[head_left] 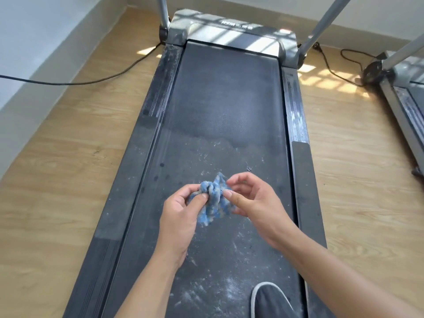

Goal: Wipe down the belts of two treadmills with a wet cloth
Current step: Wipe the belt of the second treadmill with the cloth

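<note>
Head view. Item: blue cloth [213, 200], bunched, lower centre, held over the treadmill belt [220, 99]. My left hand [181, 216] pinches its left side and my right hand [252, 203] its right, fingers curled.

Risks, as I judge them: a wadded cloth may only smear the white dust [229, 283], and my shoe [270, 301], lower right, may re-soil the belt. Second treadmill [408, 97], right edge.

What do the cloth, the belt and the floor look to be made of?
The cloth looks like a soft, fuzzy fabric, perhaps terry or microfibre, blue with grey patches; it bunches in loose folds. The belt looks like matte black rubber, finely textured, with white dusty marks on its near part. The floor shows light wood-grain planks with a slight sheen; real wood or laminate, I cannot tell.
</note>
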Demonstrator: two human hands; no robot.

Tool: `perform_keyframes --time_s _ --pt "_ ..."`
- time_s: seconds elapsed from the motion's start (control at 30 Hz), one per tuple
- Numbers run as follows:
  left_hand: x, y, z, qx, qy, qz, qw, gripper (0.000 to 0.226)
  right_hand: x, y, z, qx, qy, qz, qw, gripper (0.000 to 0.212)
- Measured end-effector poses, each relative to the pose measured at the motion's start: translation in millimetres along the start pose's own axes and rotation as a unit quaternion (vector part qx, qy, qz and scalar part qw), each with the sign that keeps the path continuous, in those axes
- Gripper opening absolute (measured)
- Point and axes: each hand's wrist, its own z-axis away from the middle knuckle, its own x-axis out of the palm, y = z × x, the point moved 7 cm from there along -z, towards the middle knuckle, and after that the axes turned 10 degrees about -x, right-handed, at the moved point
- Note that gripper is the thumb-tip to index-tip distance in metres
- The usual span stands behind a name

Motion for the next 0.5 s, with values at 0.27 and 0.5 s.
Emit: perform_keyframes --time_s 0.27,0.5 --pt "-26 6 -3 0.023 0.013 0.047 0.999 0.013 4 -1 -4 0.002 0.032 0.025 0.999 0.013" --pt "-28 18 -2 0.036 -0.001 0.013 0.999 0.012 47 -8 -2 0.064 -0.031 -0.132 0.989 0.035"
